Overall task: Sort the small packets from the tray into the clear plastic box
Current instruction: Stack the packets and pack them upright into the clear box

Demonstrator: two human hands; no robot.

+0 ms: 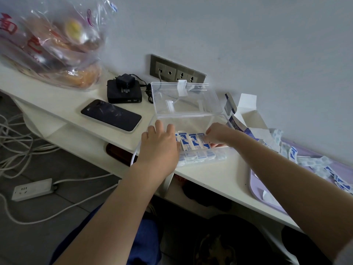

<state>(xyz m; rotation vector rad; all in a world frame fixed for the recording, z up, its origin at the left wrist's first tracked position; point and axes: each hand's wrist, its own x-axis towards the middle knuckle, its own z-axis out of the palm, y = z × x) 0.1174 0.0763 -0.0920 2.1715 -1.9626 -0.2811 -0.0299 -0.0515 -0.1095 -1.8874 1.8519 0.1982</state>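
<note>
Blue-white packets point wallward in box; right hand pinches one, left hand spread.

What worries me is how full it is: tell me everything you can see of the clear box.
The box is clear plastic, rectangular, on the white desk by the sockets. Its hinged lid stands open at the back, a white clasp on its top edge. Blue-and-white packets lie in a row along its near side. The left hand rests on its left corner; the right hand curls round packets inside.
</note>
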